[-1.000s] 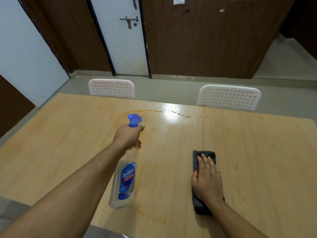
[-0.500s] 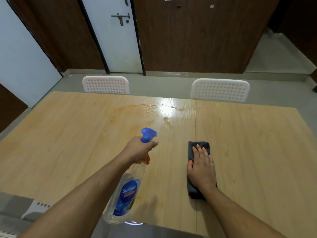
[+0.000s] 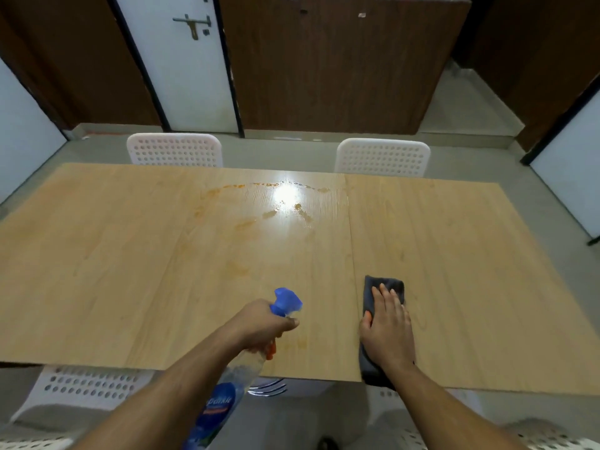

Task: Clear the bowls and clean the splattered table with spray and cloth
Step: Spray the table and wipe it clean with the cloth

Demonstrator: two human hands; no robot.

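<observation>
No bowls are showing on the table (image 3: 113, 261), so the clearing part looks done. I think the spraying step is going on now, and the wiping is not yet started.

Nearest, the left hand (image 3: 259, 326) is holding the bottle (image 3: 227, 394) up by its neck, at about 6 o'clock in the view. Its fingers are curling tight around the neck, and one finger is sitting near the orange trigger (image 3: 271, 350). The bottle is tilting. Its long line is running from the fat bottom end, down at 7 o'clock off the near table edge, up to the blue nozzle (image 3: 287, 300). The nozzle is pointing toward 1 o'clock, out over the wood.

Just to the right, at about 5 o'clock, the right hand (image 3: 388, 332) is lying flat on the cloth (image 3: 388, 284), fingers straight and close together, pressing it down. The cloth is dark and folded. Its long line is running near to far, and its near end is hanging over the table edge.

Farther out, toward 12 o'clock, orange splatters (image 3: 243, 225) are sitting around a bright shiny spot. More faint ones are lying closer in.

Next, I think the nozzle needs aiming at those far marks and squeezing. Then the cloth needs sliding out to rub them.

Two white chairs (image 3: 383, 157) are standing past the far edge.
</observation>
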